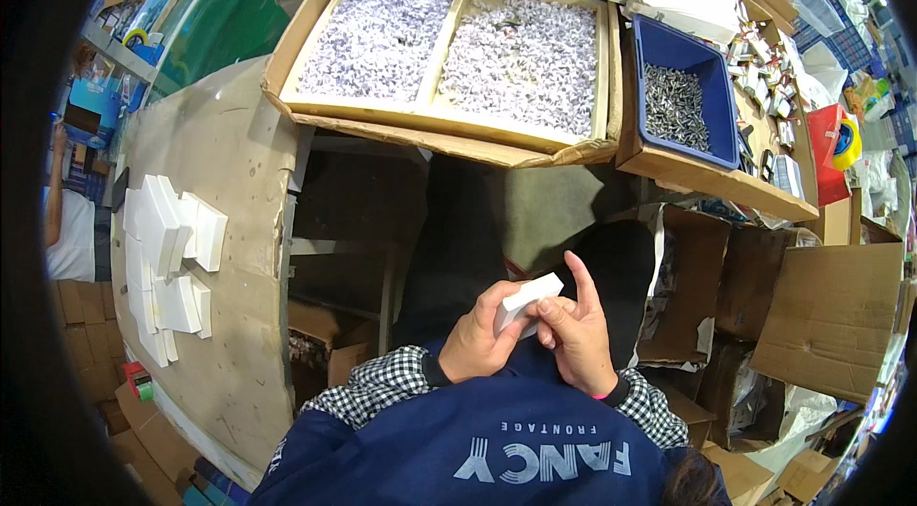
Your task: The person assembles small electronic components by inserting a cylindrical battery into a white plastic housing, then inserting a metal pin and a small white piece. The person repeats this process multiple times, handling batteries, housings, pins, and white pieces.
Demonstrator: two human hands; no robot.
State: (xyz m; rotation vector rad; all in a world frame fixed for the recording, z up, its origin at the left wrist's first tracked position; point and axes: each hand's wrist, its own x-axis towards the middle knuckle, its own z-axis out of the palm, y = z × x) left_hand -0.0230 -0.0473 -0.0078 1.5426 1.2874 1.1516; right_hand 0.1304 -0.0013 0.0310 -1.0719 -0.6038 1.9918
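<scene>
A small white box [531, 296] is held up in front of my lap. My left hand [475, 342] is closed around its left side, thumb on the near face. My right hand [583, 339] pinches the box's near right edge between the thumb and curled fingers, while its index finger points up, off the box. Whether anything small sits between those right fingertips is hidden. More white boxes [160, 224] lie stacked and leaning on the table to my left.
Ahead, a cardboard tray [521, 158] bears two cream bins of small white pieces [377, 38]. Right of it stands a blue bin [723, 115] with small metal parts [673, 105]. Open cartons [821, 315] stand at the right. The left table [244, 286] has a worn edge. Another person's arm [55, 186] shows at far left.
</scene>
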